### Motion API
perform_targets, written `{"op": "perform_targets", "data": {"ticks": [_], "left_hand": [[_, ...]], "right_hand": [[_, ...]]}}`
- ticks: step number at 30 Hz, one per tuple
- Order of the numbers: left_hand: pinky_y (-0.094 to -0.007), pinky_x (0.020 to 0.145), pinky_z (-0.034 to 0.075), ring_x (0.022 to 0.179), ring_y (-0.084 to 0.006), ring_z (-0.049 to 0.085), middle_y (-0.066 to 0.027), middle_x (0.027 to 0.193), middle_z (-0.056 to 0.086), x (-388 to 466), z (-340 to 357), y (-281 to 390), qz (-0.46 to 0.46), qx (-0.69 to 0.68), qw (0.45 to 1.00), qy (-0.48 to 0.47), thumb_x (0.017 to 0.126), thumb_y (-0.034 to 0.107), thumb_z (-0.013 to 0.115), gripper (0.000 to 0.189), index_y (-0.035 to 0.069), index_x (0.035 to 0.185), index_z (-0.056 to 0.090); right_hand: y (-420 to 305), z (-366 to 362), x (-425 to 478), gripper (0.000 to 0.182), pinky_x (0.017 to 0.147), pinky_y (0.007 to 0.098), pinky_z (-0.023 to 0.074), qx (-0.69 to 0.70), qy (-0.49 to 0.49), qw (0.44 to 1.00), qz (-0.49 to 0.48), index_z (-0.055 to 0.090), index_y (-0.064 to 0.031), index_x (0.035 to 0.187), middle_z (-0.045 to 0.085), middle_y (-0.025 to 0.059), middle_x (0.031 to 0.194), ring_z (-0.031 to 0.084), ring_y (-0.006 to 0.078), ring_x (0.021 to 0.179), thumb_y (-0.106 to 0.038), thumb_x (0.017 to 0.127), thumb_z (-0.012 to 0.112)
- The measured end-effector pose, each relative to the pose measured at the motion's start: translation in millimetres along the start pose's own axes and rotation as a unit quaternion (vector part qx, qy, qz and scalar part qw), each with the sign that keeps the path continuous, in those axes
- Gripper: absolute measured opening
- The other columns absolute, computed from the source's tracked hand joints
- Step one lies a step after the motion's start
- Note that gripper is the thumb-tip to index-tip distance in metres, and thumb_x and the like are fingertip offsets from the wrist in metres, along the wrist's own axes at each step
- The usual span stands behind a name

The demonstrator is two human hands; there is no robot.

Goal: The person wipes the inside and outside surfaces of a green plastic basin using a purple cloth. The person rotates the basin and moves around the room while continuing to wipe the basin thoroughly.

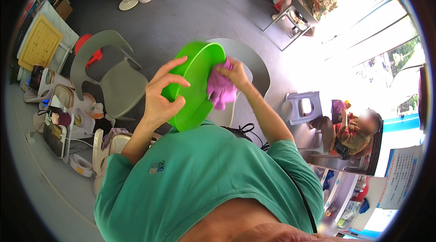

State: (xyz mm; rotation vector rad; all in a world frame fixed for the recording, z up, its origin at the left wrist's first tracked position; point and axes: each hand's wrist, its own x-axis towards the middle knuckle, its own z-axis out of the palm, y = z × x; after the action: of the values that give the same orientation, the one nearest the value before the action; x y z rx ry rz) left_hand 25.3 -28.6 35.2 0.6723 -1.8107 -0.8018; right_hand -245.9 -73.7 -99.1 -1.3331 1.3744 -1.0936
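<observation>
A bright green plastic basin [196,85] is held up on edge in front of my chest, its hollow side facing right. My left hand [163,90] grips it from the left, with the fingers spread over its outer wall and rim. In my right hand [235,73] is a bunched pink-purple cloth [221,87], pressed against the basin's right side at the rim. Part of the basin's right edge is hidden behind the cloth.
A grey-green chair [122,85] stands at my left, with a red stool [90,49] behind it. A grey seat [253,51] is beyond the basin. A lilac plastic stool [305,107] and a seated person [354,136] are to the right; another person [322,2] sits farther off.
</observation>
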Motion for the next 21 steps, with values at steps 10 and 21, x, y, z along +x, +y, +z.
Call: {"op": "perform_targets", "data": {"ticks": [10,21], "left_hand": [[-0.0375,0.103,0.031,0.122,-0.0282,0.042,-0.0171,0.132,0.043,12.0,-23.8,-15.7,-0.126,-0.100,0.987,0.028,0.069,0.014,0.067,0.073,0.004,0.134,0.035],[-0.0311,0.090,0.042,0.104,-0.0213,0.056,-0.0146,0.113,0.058,39.7,-34.0,-18.0,-0.201,0.057,0.961,-0.180,0.072,0.009,0.066,0.058,0.001,0.125,0.045]], "right_hand": [[-58.7,-14.6,11.4,0.028,0.065,0.0398,0.0496,-0.268,0.079,0.949,-0.146,0.058,0.0000,0.098,0.064,0.0177,0.074,0.063,0.0335,0.070,-0.010,0.073,0.066],[-157.9,34.2,-6.9,0.029,0.068,0.0350,0.0508,-0.530,-0.012,0.721,-0.446,0.055,-0.0041,0.089,0.058,0.0085,0.076,0.061,0.0246,0.074,-0.011,0.062,0.063]]}}
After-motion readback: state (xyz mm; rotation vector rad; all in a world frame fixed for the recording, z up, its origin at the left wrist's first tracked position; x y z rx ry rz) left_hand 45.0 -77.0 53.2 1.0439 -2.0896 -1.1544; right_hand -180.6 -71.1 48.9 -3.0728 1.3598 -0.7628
